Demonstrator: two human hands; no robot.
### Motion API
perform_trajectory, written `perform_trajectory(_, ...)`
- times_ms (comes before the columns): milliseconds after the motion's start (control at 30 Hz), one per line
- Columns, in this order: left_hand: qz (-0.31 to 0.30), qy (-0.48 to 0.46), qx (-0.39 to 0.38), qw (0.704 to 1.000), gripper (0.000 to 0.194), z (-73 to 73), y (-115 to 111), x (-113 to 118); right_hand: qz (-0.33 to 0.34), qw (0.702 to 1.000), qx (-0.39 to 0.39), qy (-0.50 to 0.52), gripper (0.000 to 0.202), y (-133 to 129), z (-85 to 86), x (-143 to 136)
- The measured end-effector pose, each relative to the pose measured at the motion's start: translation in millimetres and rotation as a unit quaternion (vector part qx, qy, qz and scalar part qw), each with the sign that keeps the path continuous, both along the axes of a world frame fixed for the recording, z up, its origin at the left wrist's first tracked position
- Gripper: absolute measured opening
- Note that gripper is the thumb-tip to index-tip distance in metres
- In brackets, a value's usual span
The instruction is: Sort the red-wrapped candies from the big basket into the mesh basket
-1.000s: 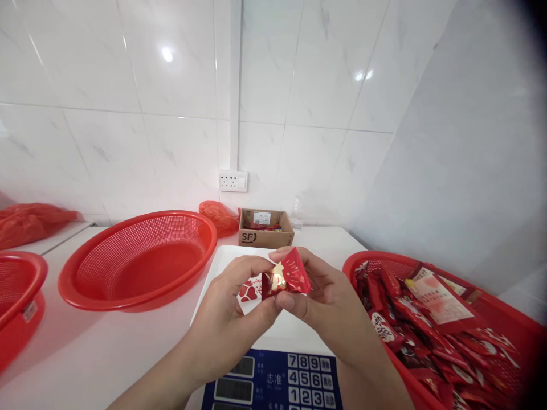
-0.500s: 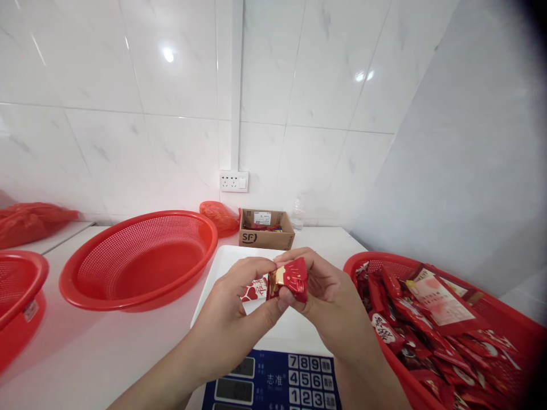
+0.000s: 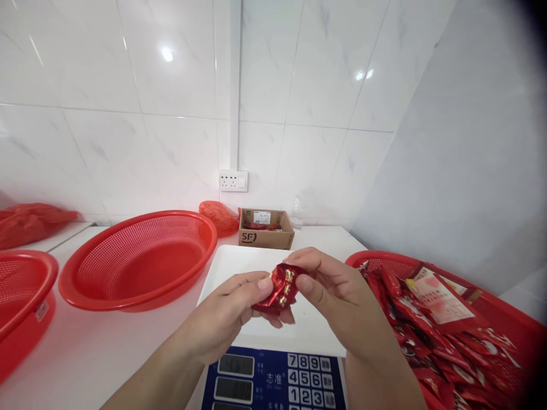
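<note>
Small red foil packet with gold print (image 3: 284, 286), held between the fingertips of both hands; the left hand (image 3: 237, 302) is closed upon its left end, thumb pressed on top and the other fingers curled beneath; the right hand (image 3: 339, 290) pinches its right edge, thumb and forefinger parted only by the packet. Below the fingers lies the flat white plate of an electronic scale (image 3: 226, 265); its blue panel with displays and number keys (image 3: 273, 378) lies nearer the wearer than the fingertips. To the right of the fingers, a red perforated plastic basket (image 3: 359, 259) contains many glossy red packets (image 3: 421, 330); to their left stands a wide red oval plastic basket (image 3: 141, 259); beyond them, near the tiled wall, are an open brown cardboard box (image 3: 267, 239) and a crumpled red plastic bag (image 3: 219, 218).
</note>
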State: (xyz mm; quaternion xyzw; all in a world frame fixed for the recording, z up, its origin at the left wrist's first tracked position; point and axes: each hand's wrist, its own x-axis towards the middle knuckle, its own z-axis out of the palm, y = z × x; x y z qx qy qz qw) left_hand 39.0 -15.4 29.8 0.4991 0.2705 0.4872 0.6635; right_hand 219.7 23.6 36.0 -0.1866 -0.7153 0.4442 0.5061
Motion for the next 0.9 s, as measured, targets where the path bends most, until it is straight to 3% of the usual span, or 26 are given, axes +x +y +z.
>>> perform_trajectory(100, -0.044, -0.039, -0.024, 0.998, 0.039, -3.5, 0.8, 5.0, 0.024, 0.999, -0.032, 0.02, 0.014, -3.7, 0.4, -1.9)
perform_trajectory(233, -0.044, -0.063, -0.022, 0.997, 0.04, -7.8, -1.0, 9.4, 0.048, 0.995, -0.068, 0.05, 0.014, -7.1, -0.7, -6.0)
perform_trajectory(467, -0.023, -0.067, 0.003, 0.997, 0.038, -7.1, -3.9, 8.7, 0.046, 0.997, -0.024, 0.05, 0.013, -9.2, -2.8, -7.2)
perform_trajectory(733, -0.057, -0.037, 0.005, 0.998, 0.044, -5.8, -3.9, 8.3, -0.044, 0.995, 0.044, 0.076, 0.012, -3.7, -4.0, -3.2)
perform_trajectory(900, -0.016, -0.052, 0.006, 0.998, 0.034, -5.2, -4.4, 10.9, -0.025, 0.996, 0.03, 0.077, 0.009, -2.9, -3.4, -1.9)
